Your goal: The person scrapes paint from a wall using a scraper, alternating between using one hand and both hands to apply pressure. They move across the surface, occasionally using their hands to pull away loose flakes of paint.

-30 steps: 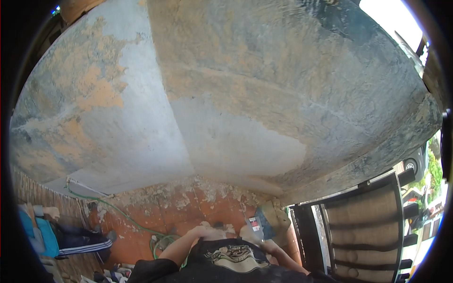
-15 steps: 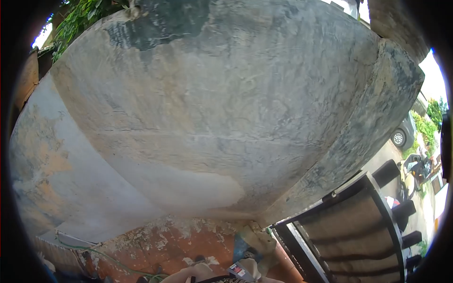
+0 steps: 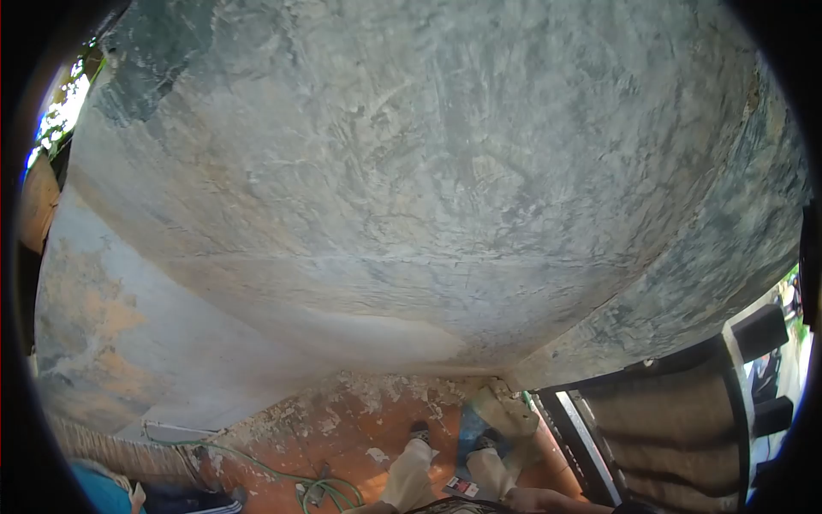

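Note:
At the bottom edge, my right hand (image 3: 524, 499) is beside the thigh of my light trousers (image 3: 411, 476), with the forearm stretching right; its fingers are too unclear to read. A sliver of what looks like my left hand or forearm (image 3: 372, 508) shows at the lower edge, its fingers hidden. A small white, red and dark item (image 3: 461, 487) shows between my legs. Facing me is a large grey plastered wall (image 3: 428, 188), darker and rougher above, with a smooth pale patch (image 3: 377, 336) low down.
A green hose (image 3: 338, 490) lies coiled on the flaking red floor (image 3: 342, 441). Bluish and tan sheeting (image 3: 505, 415) is by the wall corner. A dark-framed gate (image 3: 668, 428) stands at right. Another person's teal clothing (image 3: 96, 487) shows at lower left.
The view has moved closer to the wall and tilted. My trouser legs, shoes and right forearm now show more, and teal clothing appears at lower left. The car at right has left view.

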The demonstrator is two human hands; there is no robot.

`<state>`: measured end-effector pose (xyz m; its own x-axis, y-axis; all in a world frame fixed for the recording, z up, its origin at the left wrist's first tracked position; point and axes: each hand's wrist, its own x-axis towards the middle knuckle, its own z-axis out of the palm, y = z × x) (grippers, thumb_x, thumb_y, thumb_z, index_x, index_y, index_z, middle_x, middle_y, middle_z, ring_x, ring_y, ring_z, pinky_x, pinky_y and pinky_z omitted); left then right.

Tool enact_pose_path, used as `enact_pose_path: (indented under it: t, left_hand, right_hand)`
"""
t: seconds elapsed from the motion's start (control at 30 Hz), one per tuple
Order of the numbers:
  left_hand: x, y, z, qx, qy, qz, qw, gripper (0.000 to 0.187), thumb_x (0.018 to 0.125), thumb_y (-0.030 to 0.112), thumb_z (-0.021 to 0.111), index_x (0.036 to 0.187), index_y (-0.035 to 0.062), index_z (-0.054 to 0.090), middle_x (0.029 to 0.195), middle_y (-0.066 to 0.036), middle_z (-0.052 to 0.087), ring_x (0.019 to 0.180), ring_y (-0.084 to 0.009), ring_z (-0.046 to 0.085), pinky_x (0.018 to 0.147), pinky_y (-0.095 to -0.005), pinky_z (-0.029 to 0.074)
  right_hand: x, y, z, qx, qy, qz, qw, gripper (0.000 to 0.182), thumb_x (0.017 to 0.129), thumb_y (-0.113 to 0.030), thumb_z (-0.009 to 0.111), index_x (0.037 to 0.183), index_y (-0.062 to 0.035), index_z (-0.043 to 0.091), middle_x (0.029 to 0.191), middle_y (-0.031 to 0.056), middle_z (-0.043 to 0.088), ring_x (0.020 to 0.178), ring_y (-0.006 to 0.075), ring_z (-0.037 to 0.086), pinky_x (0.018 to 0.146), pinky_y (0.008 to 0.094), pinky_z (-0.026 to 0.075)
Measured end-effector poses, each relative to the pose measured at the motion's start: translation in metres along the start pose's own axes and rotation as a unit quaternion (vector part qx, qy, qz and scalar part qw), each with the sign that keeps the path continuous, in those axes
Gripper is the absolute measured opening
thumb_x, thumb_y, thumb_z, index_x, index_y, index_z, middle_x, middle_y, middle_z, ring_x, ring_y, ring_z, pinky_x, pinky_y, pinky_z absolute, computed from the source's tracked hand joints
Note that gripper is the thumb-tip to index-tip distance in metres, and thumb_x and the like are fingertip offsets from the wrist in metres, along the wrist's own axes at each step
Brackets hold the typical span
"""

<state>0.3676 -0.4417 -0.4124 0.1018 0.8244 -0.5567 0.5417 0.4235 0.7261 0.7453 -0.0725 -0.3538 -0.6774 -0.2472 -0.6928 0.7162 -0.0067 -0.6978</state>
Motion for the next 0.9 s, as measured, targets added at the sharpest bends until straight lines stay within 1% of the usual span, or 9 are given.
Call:
enact_pose_path:
  t: [0.1, 0.33, 0.4, 0.47, 0.5, 0.67, 0.77, 0.83, 0.9]
  left_hand:
    - [0.086, -0.018, -0.046, 0.045, -0.039, 0.060, 0.996, 0.034, 0.095, 0.032, 0.052, 0.108, 0.0037, 0.065, 0.096, -0.011, 0.069, 0.085, -0.0249, 0.065, 0.079, -0.0393, 0.049]
    - [0.258, 0.100, -0.126, 0.099, -0.099, 0.149, 0.979, 0.020, 0.093, 0.018, 0.052, 0.101, 0.0028, 0.063, 0.087, -0.007, 0.066, 0.079, -0.0222, 0.063, 0.074, -0.0392, 0.049]
    - [0.287, 0.117, -0.136, 0.116, -0.125, 0.168, 0.971, 0.017, 0.093, 0.014, 0.052, 0.099, 0.0025, 0.062, 0.084, -0.006, 0.066, 0.077, -0.0214, 0.063, 0.073, -0.0392, 0.049]
    - [0.325, 0.110, -0.139, -0.189, 0.002, 0.109, 0.976, 0.015, 0.085, 0.004, 0.052, 0.096, 0.0009, 0.062, 0.088, -0.008, 0.064, 0.088, -0.0168, 0.062, 0.079, -0.0332, 0.049]
    - [0.342, 0.119, -0.147, -0.274, 0.045, 0.070, 0.958, 0.017, 0.085, -0.002, 0.049, 0.096, 0.0028, 0.061, 0.080, -0.006, 0.062, 0.076, -0.0133, 0.059, 0.070, -0.0304, 0.049]
    - [0.369, 0.174, -0.145, -0.379, 0.214, 0.119, 0.892, 0.021, 0.088, 0.001, 0.046, 0.107, 0.0008, 0.057, 0.099, -0.010, 0.064, 0.081, -0.0157, 0.062, 0.081, -0.0261, 0.046]
    - [0.375, 0.212, -0.133, -0.456, 0.290, 0.277, 0.795, 0.023, 0.090, 0.007, 0.049, 0.111, 0.0023, 0.054, 0.104, -0.012, 0.064, 0.086, -0.0211, 0.065, 0.086, -0.0344, 0.046]
    - [0.396, 0.216, -0.129, -0.273, 0.400, 0.509, 0.712, 0.024, 0.090, 0.012, 0.055, 0.112, 0.0052, 0.053, 0.105, -0.013, 0.065, 0.094, -0.0269, 0.066, 0.089, -0.0457, 0.045]
    - [0.425, 0.190, -0.137, -0.151, 0.411, 0.592, 0.677, 0.023, 0.088, 0.013, 0.058, 0.110, 0.0071, 0.054, 0.104, -0.013, 0.065, 0.096, -0.0278, 0.066, 0.090, -0.0486, 0.044]
  right_hand:
    - [0.018, -0.026, -0.052, -0.010, -0.030, 0.015, 0.999, 0.033, 0.084, -0.033, 0.063, 0.093, -0.0012, 0.068, 0.080, 0.0119, 0.068, 0.078, 0.0263, 0.066, 0.071, 0.0443, 0.051]
    - [0.091, 0.022, -0.083, -0.051, -0.173, 0.056, 0.982, 0.038, 0.087, -0.038, 0.059, 0.092, -0.0012, 0.068, 0.080, 0.0147, 0.068, 0.078, 0.0315, 0.067, 0.072, 0.0466, 0.051]
    - [0.110, 0.023, -0.097, -0.084, 0.265, -0.163, 0.947, 0.049, 0.089, -0.048, 0.056, 0.087, -0.0009, 0.067, 0.081, 0.0196, 0.068, 0.079, 0.0390, 0.067, 0.072, 0.0484, 0.051]
    - [0.119, 0.013, -0.148, -0.127, 0.271, -0.056, 0.953, 0.054, 0.089, -0.054, 0.057, 0.088, -0.0012, 0.067, 0.080, 0.0220, 0.066, 0.080, 0.0404, 0.066, 0.071, 0.0477, 0.051]
    - [0.117, -0.002, -0.168, -0.110, 0.298, -0.047, 0.947, 0.057, 0.088, -0.057, 0.057, 0.088, -0.0009, 0.067, 0.078, 0.0220, 0.066, 0.079, 0.0400, 0.066, 0.069, 0.0475, 0.050]
    - [0.141, -0.013, -0.215, -0.184, 0.372, -0.096, 0.905, 0.056, 0.090, -0.055, 0.058, 0.096, -0.0002, 0.069, 0.069, 0.0210, 0.063, 0.066, 0.0387, 0.064, 0.062, 0.0435, 0.048]
    - [0.180, 0.015, -0.215, -0.045, 0.432, -0.239, 0.868, 0.047, 0.094, -0.046, 0.057, 0.100, -0.0003, 0.068, 0.062, 0.0178, 0.059, 0.056, 0.0344, 0.060, 0.055, 0.0378, 0.046]
    - [0.207, 0.030, -0.217, 0.014, 0.480, -0.387, 0.787, 0.036, 0.097, -0.035, 0.056, 0.104, -0.0018, 0.067, 0.059, 0.0153, 0.057, 0.051, 0.0302, 0.058, 0.053, 0.0338, 0.045]
    - [0.218, 0.038, -0.222, 0.012, 0.496, -0.393, 0.774, 0.034, 0.097, -0.033, 0.056, 0.105, -0.0023, 0.067, 0.060, 0.0144, 0.058, 0.053, 0.0270, 0.058, 0.054, 0.0337, 0.045]
